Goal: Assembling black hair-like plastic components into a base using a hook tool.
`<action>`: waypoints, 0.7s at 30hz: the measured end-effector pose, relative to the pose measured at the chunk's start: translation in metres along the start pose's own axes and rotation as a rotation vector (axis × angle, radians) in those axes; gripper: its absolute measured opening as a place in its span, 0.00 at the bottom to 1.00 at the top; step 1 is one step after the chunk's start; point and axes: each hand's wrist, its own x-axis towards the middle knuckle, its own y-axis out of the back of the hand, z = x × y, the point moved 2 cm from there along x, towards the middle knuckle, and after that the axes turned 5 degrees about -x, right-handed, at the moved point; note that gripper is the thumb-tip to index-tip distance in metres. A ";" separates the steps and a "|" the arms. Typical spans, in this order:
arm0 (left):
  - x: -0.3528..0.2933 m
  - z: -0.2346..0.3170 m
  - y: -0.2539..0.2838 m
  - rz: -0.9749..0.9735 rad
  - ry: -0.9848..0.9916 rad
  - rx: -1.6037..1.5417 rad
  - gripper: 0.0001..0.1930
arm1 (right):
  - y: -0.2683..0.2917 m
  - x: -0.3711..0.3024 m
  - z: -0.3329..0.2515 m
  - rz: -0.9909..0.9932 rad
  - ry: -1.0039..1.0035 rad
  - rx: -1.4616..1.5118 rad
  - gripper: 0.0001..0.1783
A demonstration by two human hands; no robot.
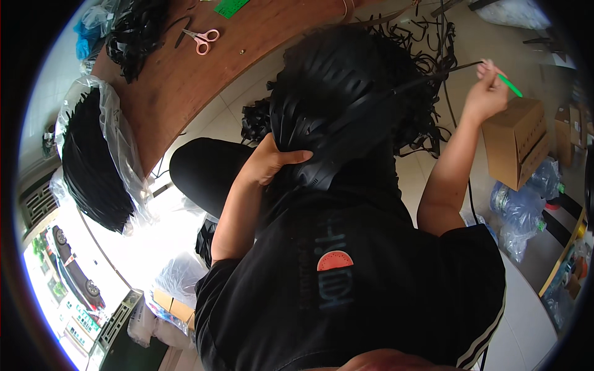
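Observation:
A thick bundle of black, flat, rubbery-looking strips (346, 80) with slots in them lies across my lap. My left hand (272, 162) is closed on the near end of the bundle, thumb on top. Raised out to the right, my right hand (486, 96) pinches the end of one thin black strip (436, 75), which runs taut back to the bundle. A slim green tool (511, 86) sticks out of the same hand; its tip is hidden, and I cannot tell its kind.
Pink-handled scissors (202, 41) lie on the curved brown table (167, 80). More black strips (99, 161) sit in a plastic bag at left. Black offcuts (433, 55) litter the floor beyond the bundle. Cardboard boxes (516, 142) and plastic bottles (516, 204) stand at right.

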 end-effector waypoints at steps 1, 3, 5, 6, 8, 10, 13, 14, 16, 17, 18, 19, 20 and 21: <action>0.005 -0.014 0.013 0.007 -0.002 0.013 0.23 | 0.003 0.019 0.013 0.067 -0.029 -0.046 0.12; 0.009 -0.026 0.030 -0.007 0.076 0.035 0.26 | 0.003 0.039 0.033 0.137 -0.058 -0.096 0.12; 0.010 -0.032 0.034 0.011 0.150 0.063 0.25 | -0.002 0.046 0.041 0.059 -0.076 -0.026 0.12; 0.010 -0.032 0.031 0.009 0.151 0.064 0.25 | -0.003 0.041 0.041 0.061 -0.077 -0.028 0.12; 0.010 -0.032 0.022 -0.012 0.229 -0.154 0.23 | -0.012 0.020 0.029 -0.197 -0.061 -0.028 0.13; 0.012 -0.024 0.012 -0.015 0.346 -0.307 0.23 | -0.008 -0.020 -0.027 -0.458 -0.238 0.210 0.12; -0.001 -0.019 0.003 0.005 0.309 -0.311 0.25 | 0.001 -0.094 -0.087 -0.932 -0.345 0.578 0.09; -0.001 -0.015 -0.002 -0.011 0.171 -0.145 0.26 | 0.009 -0.112 -0.101 -1.049 -0.388 0.646 0.09; -0.002 -0.006 -0.014 -0.014 0.149 -0.128 0.26 | 0.024 -0.138 -0.124 -1.170 -0.476 0.727 0.08; -0.002 -0.004 -0.019 -0.010 0.121 -0.109 0.27 | 0.028 -0.148 -0.130 -1.162 -0.476 0.746 0.08; -0.001 -0.004 -0.022 -0.010 0.123 -0.109 0.27 | 0.031 -0.155 -0.133 -1.156 -0.475 0.766 0.07; 0.000 -0.004 -0.025 0.007 0.114 -0.130 0.28 | 0.033 -0.158 -0.135 -1.155 -0.424 0.735 0.07; 0.000 -0.005 -0.027 0.024 0.103 -0.152 0.28 | 0.034 -0.159 -0.136 -1.156 -0.371 0.704 0.07; 0.000 -0.005 -0.029 0.026 0.102 -0.154 0.28 | 0.035 -0.160 -0.136 -1.170 -0.352 0.683 0.06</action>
